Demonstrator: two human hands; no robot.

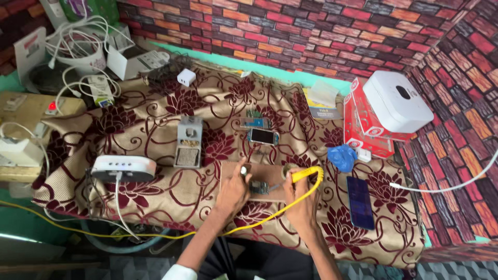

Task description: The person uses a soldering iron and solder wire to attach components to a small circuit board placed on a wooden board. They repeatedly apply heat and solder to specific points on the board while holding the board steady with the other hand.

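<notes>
Your right hand is wrapped around the yellow handle of a soldering iron, its tip angled left and down onto a small circuit board that lies on a brown board near the front edge of the table. Your left hand is curled narrow just beside that circuit board, pinching something small and pale between the fingertips; you cannot tell what it is. The iron's yellow cord loops back under your wrists and runs off to the left. Beyond the brown board, a small phone lies face up on the floral cloth, a grey stand sits to its left, and a dark phone lies well apart on your right.
</notes>
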